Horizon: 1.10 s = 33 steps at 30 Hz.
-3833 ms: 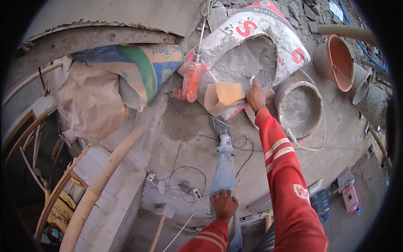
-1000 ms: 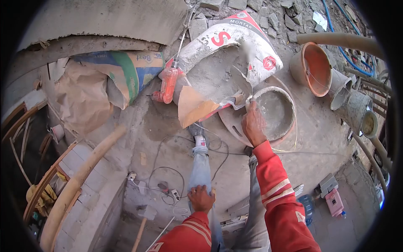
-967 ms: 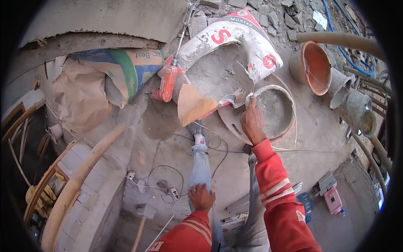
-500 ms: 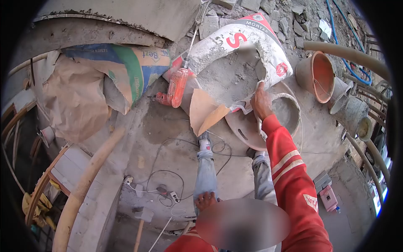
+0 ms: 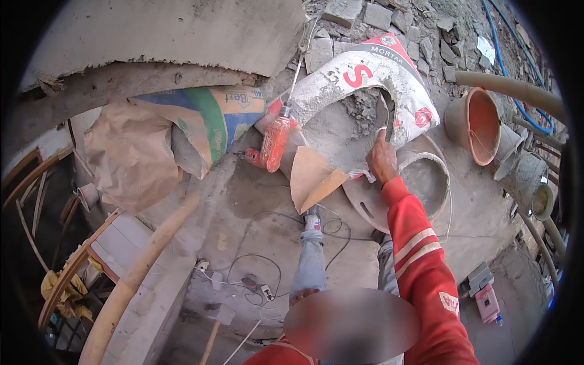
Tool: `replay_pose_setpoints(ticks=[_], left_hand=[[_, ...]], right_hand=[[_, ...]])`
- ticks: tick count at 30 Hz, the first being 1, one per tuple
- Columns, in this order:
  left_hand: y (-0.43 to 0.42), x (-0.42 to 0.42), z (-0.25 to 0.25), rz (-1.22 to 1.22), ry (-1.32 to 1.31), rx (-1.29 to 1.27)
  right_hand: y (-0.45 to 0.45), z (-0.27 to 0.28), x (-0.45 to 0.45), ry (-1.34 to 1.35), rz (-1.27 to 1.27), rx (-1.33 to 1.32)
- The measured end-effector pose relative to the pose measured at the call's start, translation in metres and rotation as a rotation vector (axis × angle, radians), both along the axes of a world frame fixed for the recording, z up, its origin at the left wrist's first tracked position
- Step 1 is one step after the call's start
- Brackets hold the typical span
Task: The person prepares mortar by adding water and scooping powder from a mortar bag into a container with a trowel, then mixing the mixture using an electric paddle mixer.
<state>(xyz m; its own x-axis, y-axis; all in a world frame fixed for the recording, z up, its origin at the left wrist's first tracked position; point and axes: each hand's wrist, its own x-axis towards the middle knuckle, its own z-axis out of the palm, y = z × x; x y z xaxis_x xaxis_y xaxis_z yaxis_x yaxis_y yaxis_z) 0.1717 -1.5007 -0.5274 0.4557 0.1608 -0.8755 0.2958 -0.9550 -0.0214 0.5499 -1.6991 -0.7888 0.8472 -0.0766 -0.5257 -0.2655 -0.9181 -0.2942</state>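
Note:
My right hand (image 5: 382,158) is closed around a trowel at the opening of a mortar bag (image 5: 420,91). The trowel's narrow blade (image 5: 384,113) points away from me, against the grey powder (image 5: 340,125) inside the torn bag. Just right of that hand is a round bucket (image 5: 426,176) with grey mix in it, standing in or against a wider tub (image 5: 364,204) with a slotted handle. My left hand (image 5: 305,295) lies on my left leg near the knee, fingers apart and holding nothing; a blurred patch covers part of it.
A red power drill (image 5: 275,143) with a long mixing rod lies left of the mortar bag. Beyond it is an opened paper cement bag (image 5: 213,125). Orange (image 5: 476,131) and grey (image 5: 520,176) buckets stand at right. A cable (image 5: 280,213) loops over the floor; broken stones (image 5: 374,17) lie behind.
My right hand has shifted slightly left over the bag opening, and the trowel blade now shows clearly. The powder looks more broken up. The whole view has shifted a little.

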Motion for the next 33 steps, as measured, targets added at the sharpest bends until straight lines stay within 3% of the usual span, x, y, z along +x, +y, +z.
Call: replay_pose_setpoints(ticks=[5, 7, 12, 14, 15, 17, 19, 22, 25, 30, 33], left_hand=[[0.001, 0.005, 0.005, 0.021, -0.015, -0.006], [0.003, 0.007, 0.007, 0.017, -0.099, -0.026], [0.041, 0.049, 0.004, 0.284, -0.366, -0.099], [0.068, 0.114, -0.028, 0.399, -0.520, -0.043], [0.084, 0.150, -0.053, 0.336, -0.652, -0.012], [0.110, 0.239, -0.108, 0.428, -0.752, -0.076], [0.119, 0.319, -0.154, 0.348, -0.864, -0.111], [0.118, 0.397, -0.201, 0.295, -0.656, -0.001], [0.126, 0.411, -0.262, 0.308, -0.528, -0.021], [0.136, 0.417, -0.264, 0.225, -0.469, 0.001], [0.135, 0.418, -0.253, 0.184, -0.480, 0.002]], right_hand=[[-0.049, 0.022, -0.011, -0.070, 0.318, -0.051], [-0.046, 0.027, -0.019, -0.075, 0.241, -0.048], [-0.018, 0.028, -0.060, -0.117, 0.038, 0.080], [-0.006, 0.054, -0.077, -0.107, -0.151, 0.146], [-0.001, 0.069, -0.087, -0.099, -0.246, 0.169], [0.001, 0.087, -0.104, -0.100, -0.264, 0.107], [-0.004, 0.093, -0.119, -0.051, -0.305, 0.095], [-0.019, 0.113, -0.132, -0.019, -0.344, 0.040], [-0.039, 0.139, -0.142, -0.060, -0.358, -0.065], [-0.093, 0.165, -0.187, -0.112, -0.406, -0.056], [-0.121, 0.163, -0.223, 0.217, -0.318, 0.001]])
